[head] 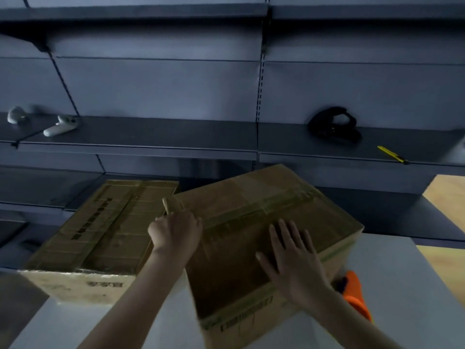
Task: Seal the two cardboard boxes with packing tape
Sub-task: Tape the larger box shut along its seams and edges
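Two cardboard boxes stand on a white table. The larger box is in the middle, its top flaps closed and a strip of clear tape running across the seam. My right hand lies flat on its top, fingers spread. At the box's left edge my left hand grips a roll of packing tape. The second box sits to the left, flaps closed, with a taped seam along its top.
An orange tool lies on the table just right of the larger box. Dark metal shelves run behind; on them lie a yellow utility knife, a black object and two white controllers. A wooden surface shows at right.
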Tool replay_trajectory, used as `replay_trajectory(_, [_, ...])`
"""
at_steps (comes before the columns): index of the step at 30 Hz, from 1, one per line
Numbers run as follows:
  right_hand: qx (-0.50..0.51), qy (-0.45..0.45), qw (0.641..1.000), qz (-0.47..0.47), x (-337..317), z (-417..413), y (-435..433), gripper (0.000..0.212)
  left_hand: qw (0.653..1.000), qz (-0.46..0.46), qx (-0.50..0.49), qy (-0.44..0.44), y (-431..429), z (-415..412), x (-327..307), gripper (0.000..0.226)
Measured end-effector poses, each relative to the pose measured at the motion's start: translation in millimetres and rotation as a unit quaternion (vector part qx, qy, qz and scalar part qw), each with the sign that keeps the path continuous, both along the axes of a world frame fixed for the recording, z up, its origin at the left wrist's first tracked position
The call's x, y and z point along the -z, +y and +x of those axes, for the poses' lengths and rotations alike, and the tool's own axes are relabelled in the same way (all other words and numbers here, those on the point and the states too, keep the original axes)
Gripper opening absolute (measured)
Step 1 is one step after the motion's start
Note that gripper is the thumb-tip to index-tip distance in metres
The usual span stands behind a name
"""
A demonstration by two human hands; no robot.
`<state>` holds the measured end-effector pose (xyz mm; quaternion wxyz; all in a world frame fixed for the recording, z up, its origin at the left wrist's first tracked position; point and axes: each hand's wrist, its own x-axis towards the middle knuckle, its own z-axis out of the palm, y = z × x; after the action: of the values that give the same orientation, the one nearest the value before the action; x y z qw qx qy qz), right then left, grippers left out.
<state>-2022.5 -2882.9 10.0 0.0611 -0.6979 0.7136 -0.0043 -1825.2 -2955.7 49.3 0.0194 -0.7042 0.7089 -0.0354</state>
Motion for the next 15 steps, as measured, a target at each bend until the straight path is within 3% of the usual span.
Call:
replay_trajectory(4, [0.029,-0.014,0.998,-0.046,11.4,-0.2,11.1,0.105,0.998,-0.043,-0.002,-0.038,-8.0,5.5,-5.2,0.038])
replay_trajectory(9, [-0.013,-0.001,0.996,-0.085,14.2,34.8,34.6,0.071,0.992,-0.043,0.019,-0.118,-21.8,12.4,-5.3,0.044])
replay_trajectory(12, [-0.058,0.002,0.993,-0.105,22.3,63.5,39.0,0.08,0.989,-0.024,0.127,-0.067,-41.7,18.0,12.5,0.053])
replay_trajectory(15, [-0.053,0.0,0.994,-0.097,19.3,89.7,37.3,0.091,0.984,0.026,0.17,0.051,-52.4,18.8,34.1,0.056])
